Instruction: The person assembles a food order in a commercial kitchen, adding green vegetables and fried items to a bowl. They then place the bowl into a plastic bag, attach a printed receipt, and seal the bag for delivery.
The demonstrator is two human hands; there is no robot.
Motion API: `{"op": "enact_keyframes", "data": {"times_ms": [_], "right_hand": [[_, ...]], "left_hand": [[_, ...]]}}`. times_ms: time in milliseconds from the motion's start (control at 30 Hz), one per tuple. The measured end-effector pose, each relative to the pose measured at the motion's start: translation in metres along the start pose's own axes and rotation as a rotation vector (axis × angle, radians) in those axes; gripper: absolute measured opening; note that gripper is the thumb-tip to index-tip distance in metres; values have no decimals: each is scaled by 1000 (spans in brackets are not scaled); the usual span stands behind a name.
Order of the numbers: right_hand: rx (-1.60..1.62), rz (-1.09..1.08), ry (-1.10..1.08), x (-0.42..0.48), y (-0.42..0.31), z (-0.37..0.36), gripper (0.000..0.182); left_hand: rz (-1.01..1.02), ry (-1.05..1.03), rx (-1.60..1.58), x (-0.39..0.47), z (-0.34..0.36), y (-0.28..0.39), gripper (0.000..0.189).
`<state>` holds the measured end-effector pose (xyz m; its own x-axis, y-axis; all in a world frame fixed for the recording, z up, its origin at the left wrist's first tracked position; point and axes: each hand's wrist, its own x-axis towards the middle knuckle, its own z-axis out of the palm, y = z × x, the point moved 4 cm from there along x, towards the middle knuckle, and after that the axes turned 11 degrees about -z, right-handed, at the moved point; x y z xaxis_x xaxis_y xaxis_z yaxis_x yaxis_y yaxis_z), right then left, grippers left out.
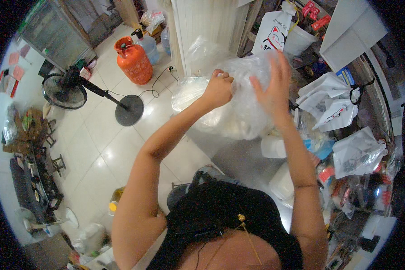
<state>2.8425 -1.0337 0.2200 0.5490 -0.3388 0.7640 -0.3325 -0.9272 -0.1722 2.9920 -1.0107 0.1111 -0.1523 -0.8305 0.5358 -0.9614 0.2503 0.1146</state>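
A large clear plastic bag with whitish contents rests on a grey metal tabletop in front of me. My left hand is closed on the bag's plastic near its upper left side. Over the bag's right side, my right hand is spread, blurred, with its fingers apart. Whether its fingertips touch the plastic is hard to tell. What the bag contains is not clear through the crumpled film. A white plastic container stands right beside the bag, under my right forearm.
An orange gas cylinder and a water jug stand on the tiled floor at the upper left. A black pedestal fan trails a cord there. White printed bags crowd the right side. A pale panel rises behind the bag.
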Motion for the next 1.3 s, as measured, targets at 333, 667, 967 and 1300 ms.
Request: {"op": "enact_keyframes", "data": {"times_ms": [333,667,967,1300], "right_hand": [[-620,-105,-594,-88,143,50,50],[186,-396,-942,3,-76,94,27],[83,272,-1650,-172,15,64,46],[969,1403,-859,-366,-34,70,46]], "left_hand": [[-93,-567,9,-99,-114,-6,30],[-470,-676,107,-132,-93,-56,32],[-832,-406,499,-66,5,-187,57],[-400,-875,464,-190,151,-266,24]]}}
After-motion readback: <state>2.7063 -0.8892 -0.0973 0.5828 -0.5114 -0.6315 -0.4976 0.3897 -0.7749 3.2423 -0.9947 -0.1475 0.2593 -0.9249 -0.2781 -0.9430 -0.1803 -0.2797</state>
